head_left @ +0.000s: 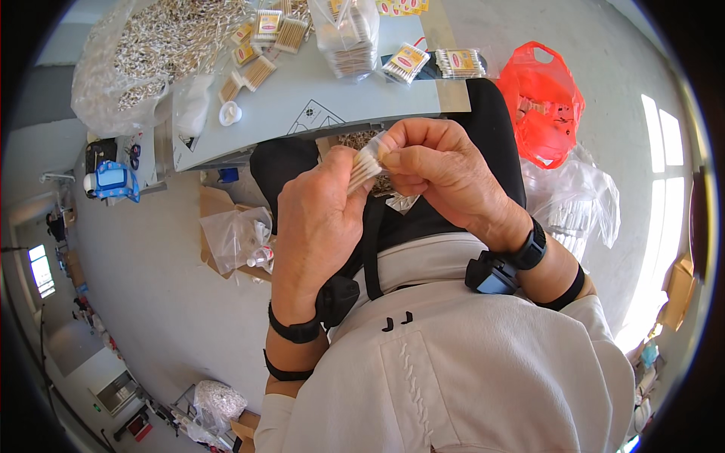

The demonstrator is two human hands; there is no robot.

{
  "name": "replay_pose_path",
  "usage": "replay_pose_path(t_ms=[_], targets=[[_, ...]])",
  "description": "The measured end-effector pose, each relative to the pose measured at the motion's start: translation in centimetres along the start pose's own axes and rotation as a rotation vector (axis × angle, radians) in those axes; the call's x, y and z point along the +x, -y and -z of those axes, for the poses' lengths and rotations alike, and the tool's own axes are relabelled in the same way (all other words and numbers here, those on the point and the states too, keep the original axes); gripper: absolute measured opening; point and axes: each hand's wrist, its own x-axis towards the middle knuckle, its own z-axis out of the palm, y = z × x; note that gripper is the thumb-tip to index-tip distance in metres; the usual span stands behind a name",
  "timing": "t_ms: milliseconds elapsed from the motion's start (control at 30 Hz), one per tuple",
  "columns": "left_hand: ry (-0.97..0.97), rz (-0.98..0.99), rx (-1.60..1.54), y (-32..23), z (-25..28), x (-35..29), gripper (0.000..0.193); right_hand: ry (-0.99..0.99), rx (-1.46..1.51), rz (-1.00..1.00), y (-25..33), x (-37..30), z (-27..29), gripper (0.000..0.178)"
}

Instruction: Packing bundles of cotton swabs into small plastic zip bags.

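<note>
My left hand (pixel 319 208) is closed around a small bundle of cotton swabs (pixel 364 169), held slanting above my lap. A small clear plastic bag (pixel 377 142) covers part of the bundle at its upper end. With thumb and fingers pinched, my right hand (pixel 445 170) grips the edge of this bag, right beside the swabs. Beyond my hands, on the table (pixel 276 113), lie loose bundles of swabs (pixel 259 72) and a filled pack with a yellow label (pixel 406 62). My right fingers hide part of the bag.
A large clear bag of loose swabs (pixel 162 45) covers the table's far left, near a round white lid (pixel 230 113). Stacked packs fill another bag (pixel 351 41). On the right hangs a red plastic bag (pixel 540 106). An open cardboard box (pixel 215 208) stands on the floor at left.
</note>
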Motion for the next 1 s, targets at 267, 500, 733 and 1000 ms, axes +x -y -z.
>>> replay_pose_path(t_ms=[267,500,733,1000], targets=[[0.005,0.002,0.000,-0.01,-0.08,-0.03,0.015,0.025,0.007,-0.008,0.00,0.03,0.29,0.008],[0.005,0.018,0.004,0.12,0.04,0.02,0.015,0.020,0.047,-0.028,-0.04,0.10,0.29,0.010],[0.011,0.012,0.011,0.16,0.08,0.00,0.015,0.016,0.048,-0.046,0.18,0.05,0.15,0.009],[-0.009,-0.014,0.007,-0.16,0.02,0.07,0.014,0.016,0.037,0.017,-0.36,0.16,0.39,0.003]])
